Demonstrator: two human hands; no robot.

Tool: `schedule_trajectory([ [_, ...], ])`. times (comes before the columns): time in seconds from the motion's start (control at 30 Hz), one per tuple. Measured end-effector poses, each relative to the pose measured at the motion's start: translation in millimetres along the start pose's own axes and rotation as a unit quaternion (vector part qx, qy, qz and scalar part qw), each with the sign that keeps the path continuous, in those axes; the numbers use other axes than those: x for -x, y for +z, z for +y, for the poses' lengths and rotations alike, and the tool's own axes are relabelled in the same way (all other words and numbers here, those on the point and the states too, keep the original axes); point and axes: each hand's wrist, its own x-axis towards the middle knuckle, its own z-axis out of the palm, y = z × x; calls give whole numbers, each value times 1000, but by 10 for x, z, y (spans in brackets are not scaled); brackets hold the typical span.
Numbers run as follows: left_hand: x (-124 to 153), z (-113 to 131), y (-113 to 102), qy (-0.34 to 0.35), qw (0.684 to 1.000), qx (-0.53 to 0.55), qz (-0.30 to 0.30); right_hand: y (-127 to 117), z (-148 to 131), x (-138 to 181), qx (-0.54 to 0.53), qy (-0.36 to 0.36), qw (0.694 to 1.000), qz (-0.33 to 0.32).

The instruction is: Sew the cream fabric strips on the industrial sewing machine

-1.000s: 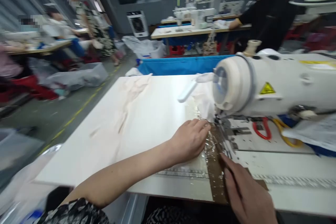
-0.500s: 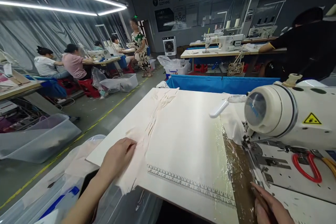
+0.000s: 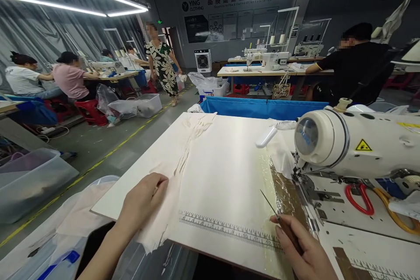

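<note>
My left hand (image 3: 144,194) rests with curled fingers on a pale pink strip of thin fabric (image 3: 169,201), pinching its edge. The layered fabric runs from the far edge of the white tabletop (image 3: 223,166) to the near edge, where its end hangs over. My right hand (image 3: 300,240) is closed round the brown handle of an awl (image 3: 269,201). Its thin metal point is in the air or just over the table and aims up and left, away from me. Beneath that hand is a printed ruler strip (image 3: 229,229).
A white sewing machine (image 3: 328,140) stands at the right, with red-handled scissors (image 3: 359,199) on its bed. A white-handled tool (image 3: 266,136) lies at the table's far side. Behind is a blue cloth bin (image 3: 262,107). Several people sit at other machines; one person (image 3: 161,63) walks the aisle.
My right hand has moved left and up from beside the machine bed, bringing the awl's point into view. My left hand stays on the fabric. The view has turned slightly right.
</note>
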Motion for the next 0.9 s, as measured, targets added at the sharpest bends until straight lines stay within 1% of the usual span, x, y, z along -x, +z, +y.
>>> schedule_trajectory([
  [0.07,17,164,-4,26,996,84,-23,5,-12,-81,-61,27,996,-55],
  [0.1,32,278,16,54,989,126,-49,9,-38,-138,-105,47,989,-92],
  [0.17,82,555,112,124,965,192,-126,41,-127,-277,-195,87,963,-166],
  [0.2,120,712,186,160,949,211,-170,75,-179,-354,-224,105,950,-190],
  [0.27,226,1045,370,236,917,226,-228,182,-274,-505,-251,115,930,-241],
  [0.37,448,1532,627,352,856,235,-298,384,-337,-663,-250,106,925,-267],
  [0.43,582,1776,698,419,798,244,-358,458,-326,-681,-249,106,924,-272],
  [0.5,629,1883,663,472,735,265,-407,412,-286,-610,-247,102,928,-258],
  [0.53,602,1874,620,485,718,275,-417,339,-258,-540,-247,98,932,-245],
  [0.57,538,1824,573,483,722,283,-407,236,-224,-449,-248,96,937,-229],
  [0.6,441,1741,536,461,758,282,-364,111,-184,-340,-248,93,941,-213],
  [0.63,320,1636,520,421,819,264,-286,-26,-137,-217,-246,96,944,-199],
  [0.67,187,1522,533,389,871,223,-199,-166,-86,-84,-240,101,947,-187],
  [0.7,57,1415,578,374,906,160,-122,-303,-32,53,-231,107,951,-178],
  [0.73,-59,1325,652,362,926,85,-69,-432,21,190,-229,117,951,-173],
  [0.77,-149,1264,747,370,928,22,-44,-550,70,325,-221,138,951,-168],
  [0.8,-208,1237,852,386,921,-25,-38,-658,111,456,-205,165,951,-161],
  [0.83,-235,1246,956,400,914,-60,-44,-758,142,583,-181,193,953,-150],
  [0.9,-210,1361,1131,430,896,-92,-66,-940,178,832,-131,232,957,-115],
])
